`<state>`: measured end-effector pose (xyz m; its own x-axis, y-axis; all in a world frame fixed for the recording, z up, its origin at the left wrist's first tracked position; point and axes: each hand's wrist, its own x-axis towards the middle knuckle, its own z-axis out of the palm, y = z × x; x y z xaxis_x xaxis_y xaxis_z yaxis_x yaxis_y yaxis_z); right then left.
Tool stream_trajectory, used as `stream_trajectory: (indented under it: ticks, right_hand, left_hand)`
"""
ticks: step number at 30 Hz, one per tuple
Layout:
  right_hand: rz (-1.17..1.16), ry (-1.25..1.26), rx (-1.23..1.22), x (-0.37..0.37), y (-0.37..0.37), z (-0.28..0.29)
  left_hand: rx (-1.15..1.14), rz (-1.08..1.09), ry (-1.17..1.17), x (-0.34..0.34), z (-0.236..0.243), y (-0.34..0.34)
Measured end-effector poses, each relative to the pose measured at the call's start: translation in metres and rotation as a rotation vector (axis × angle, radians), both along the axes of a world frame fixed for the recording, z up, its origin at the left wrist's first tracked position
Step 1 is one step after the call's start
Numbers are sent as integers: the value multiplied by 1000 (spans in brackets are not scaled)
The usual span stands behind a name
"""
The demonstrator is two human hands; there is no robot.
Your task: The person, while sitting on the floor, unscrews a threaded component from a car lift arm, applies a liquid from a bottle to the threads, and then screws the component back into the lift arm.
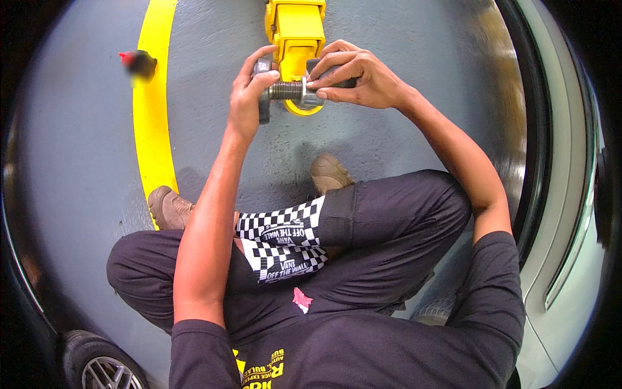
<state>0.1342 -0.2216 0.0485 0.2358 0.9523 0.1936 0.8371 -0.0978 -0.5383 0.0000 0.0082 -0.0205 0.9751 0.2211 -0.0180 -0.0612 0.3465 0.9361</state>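
A threaded lift pad lies sideways between my hands, its screw showing bare turns. My left hand is closed around its black pad end, thumb toward the screw. At the other end of the screw is a round metal collar. My right hand is closed on a dark object, with its fingertips at the collar. The fingers hide most of that object, so its kind cannot be made out. Just behind is the yellow lift arm, its rounded end partly beneath the collar.
My crossed legs fill the near floor. A yellow stripe runs along the left, with a blurred red and black item on it. A pale car body borders the right; a car wheel shows at lower left.
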Motion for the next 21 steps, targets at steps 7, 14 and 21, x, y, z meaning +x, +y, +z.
stream_trajectory:
  ticks: [7, 14, 21]
  right_hand:
    - [-151, 52, -75, 1, -3, -6]
    - [-121, 9, -52, 1, -4, -8]
    - [-61, -16, -36, 0, -1, 2]
  left_hand:
    - [83, -23, 36, 3, -2, 1]
    - [-15, -16, 10, 4, 1, -3]
    - [-10, -1, 7, 3, 0, -2]
